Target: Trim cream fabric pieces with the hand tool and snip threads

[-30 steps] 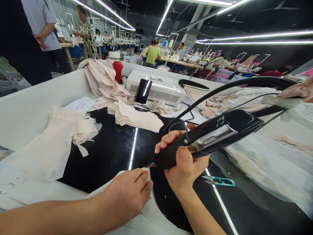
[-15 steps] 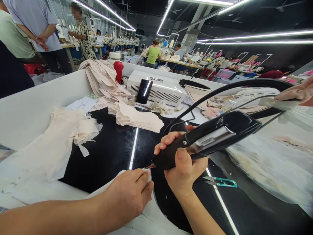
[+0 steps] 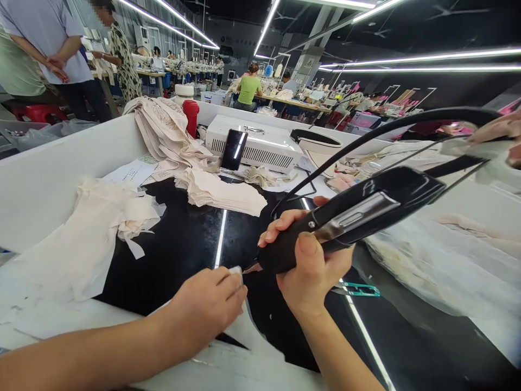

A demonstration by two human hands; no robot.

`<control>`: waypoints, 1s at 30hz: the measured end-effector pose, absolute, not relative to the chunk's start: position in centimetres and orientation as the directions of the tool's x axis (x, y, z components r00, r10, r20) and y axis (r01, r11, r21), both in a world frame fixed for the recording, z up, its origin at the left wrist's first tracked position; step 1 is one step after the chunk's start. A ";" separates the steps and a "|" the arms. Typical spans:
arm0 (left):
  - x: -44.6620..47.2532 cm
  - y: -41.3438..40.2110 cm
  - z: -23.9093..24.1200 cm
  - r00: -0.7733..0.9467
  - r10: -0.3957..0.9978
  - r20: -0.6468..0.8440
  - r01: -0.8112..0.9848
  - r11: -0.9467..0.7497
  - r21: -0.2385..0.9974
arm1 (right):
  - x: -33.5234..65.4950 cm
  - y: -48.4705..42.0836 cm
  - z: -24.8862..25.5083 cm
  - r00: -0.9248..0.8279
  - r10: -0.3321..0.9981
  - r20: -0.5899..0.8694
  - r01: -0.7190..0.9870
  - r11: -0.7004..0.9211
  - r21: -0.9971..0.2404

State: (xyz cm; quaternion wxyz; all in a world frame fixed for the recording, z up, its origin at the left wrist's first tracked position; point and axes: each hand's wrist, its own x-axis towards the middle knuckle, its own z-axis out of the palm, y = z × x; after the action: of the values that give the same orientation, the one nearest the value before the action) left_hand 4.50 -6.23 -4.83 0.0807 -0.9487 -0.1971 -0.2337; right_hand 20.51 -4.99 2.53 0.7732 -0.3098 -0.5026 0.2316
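Observation:
My right hand [image 3: 309,266] grips a black corded cutting tool [image 3: 358,214] by its handle, tip pointing left and down at the glossy black tabletop [image 3: 183,250]. My left hand [image 3: 207,307] presses on a pale sheet of fabric [image 3: 248,331] at the near edge, fingertips pinching its corner just left of the tool's tip. The tool's thick black cable [image 3: 391,130] arcs up to the right.
A teal thread snip [image 3: 358,289] lies right of my right hand. Cream fabric pieces [image 3: 222,190] and scraps [image 3: 122,212] lie on the table, with a white machine [image 3: 254,146], a phone [image 3: 234,150] and a red bottle [image 3: 190,117] behind. A white wall [image 3: 49,174] bounds the left. People stand beyond.
My left hand has lifted and pulled the fabric corner slightly, and a cut strip now shows along its edge. The tool stays in my right hand; the view shifted down a little.

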 end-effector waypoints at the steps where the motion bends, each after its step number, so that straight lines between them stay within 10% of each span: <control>1: 4.2 -5.8 -4.6 0.810 0.372 0.453 0.437 -0.898 -0.044 | 20.7 -5.2 2.8 0.394 0.666 0.634 -0.038 0.700 -0.713; 30: 4.1 -6.0 -4.0 0.869 0.236 0.435 0.254 -0.967 0.016 | 22.7 -8.0 1.6 0.449 0.608 0.655 0.053 0.713 -0.699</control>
State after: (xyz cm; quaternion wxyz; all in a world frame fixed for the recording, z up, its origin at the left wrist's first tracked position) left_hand 4.07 -6.04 -3.96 0.0206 -0.9665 -0.1268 -0.2222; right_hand 22.72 -8.00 1.58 0.7825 -0.3348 -0.4941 0.1773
